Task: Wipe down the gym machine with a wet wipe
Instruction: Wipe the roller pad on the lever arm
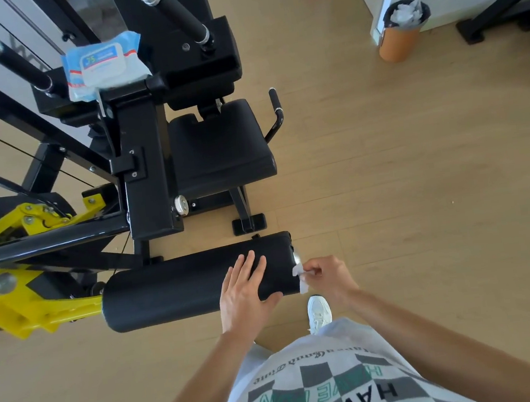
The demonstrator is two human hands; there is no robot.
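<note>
Black padding on the roller (pixel 184 286) of the gym machine (pixel 147 168) lies under my left hand (pixel 244 289), fingers spread flat and gripping nothing. My right hand (pixel 326 276) pinches the white wet wipe (pixel 299 274) against the roller's end cap. Up on the frame rests the wipe pack (pixel 104 65).

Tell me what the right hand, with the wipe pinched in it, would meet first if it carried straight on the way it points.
Probably the end cap of the black roller pad: the right hand points the wet wipe at it, apparently touching already.
</note>
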